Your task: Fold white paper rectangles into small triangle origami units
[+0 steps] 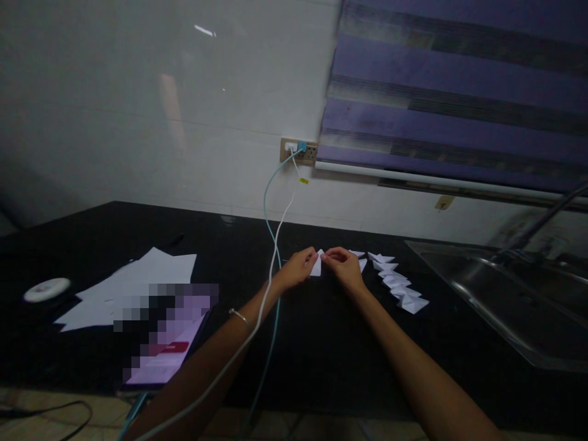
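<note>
Between my two hands is a small folded piece of white paper (316,267), its top coming to a point. My left hand (298,267) pinches its left edge, the fingers curled in. From the other side, the thumb and fingertips of my right hand (343,264) grip the paper near its tip. Just right of my right hand lies a row of folded white paper pieces (395,280), several pointed shapes nested along a line. More folded pieces (362,264) show partly behind my right hand.
Loose white sheets (151,272) and a tablet with a lit screen (169,355) lie at left, near a white round object (47,290). White and teal cables hang from a wall socket (298,152) across my left arm. A steel sink (519,306) is at right.
</note>
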`<state>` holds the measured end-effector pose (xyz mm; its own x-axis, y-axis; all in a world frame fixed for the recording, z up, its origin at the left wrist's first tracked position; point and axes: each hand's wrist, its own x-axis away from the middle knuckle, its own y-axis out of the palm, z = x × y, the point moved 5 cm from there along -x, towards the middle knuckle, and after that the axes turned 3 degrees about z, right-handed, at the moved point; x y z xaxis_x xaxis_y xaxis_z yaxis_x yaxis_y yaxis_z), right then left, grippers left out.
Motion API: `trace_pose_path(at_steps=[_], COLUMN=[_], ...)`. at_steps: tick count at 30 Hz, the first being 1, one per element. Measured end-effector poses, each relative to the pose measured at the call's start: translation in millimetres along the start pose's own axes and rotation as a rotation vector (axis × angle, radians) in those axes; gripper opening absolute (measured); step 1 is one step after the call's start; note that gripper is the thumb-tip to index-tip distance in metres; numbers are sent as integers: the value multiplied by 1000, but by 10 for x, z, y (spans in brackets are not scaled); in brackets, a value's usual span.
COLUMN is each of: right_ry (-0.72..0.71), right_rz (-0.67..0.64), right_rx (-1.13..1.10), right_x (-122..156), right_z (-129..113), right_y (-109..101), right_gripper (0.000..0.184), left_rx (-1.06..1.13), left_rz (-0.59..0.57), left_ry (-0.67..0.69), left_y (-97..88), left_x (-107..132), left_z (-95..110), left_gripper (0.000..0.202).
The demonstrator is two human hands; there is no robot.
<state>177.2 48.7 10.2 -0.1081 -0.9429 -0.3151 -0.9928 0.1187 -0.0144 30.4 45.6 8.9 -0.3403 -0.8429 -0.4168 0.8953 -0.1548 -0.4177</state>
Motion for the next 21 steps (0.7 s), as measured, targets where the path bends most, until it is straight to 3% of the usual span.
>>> trace_pose_path(at_steps=[4,9,14,18,21], right_ry=[-121,-107,27,175,205], right_rz=[54,23,-5,15,13], right_rx=[178,190,24,-125,-148], right_x=[13,30,44,44,35], right_z=[-75,-56,76,190,210], right_y=[-21,9,70,80,78], right_gripper=[29,29,35,38,38], left_rx=[-37,-76,-17,-96,-147], left_rz=[-3,6,-16,5,1], left_ry=[-15,5,11,52,48], left_y=[-6,-22,-4,-19,-28], left_x=[5,3,0,-3,3], left_z=[-22,-10,-8,19,38], left_gripper=[33,32,33,33,33])
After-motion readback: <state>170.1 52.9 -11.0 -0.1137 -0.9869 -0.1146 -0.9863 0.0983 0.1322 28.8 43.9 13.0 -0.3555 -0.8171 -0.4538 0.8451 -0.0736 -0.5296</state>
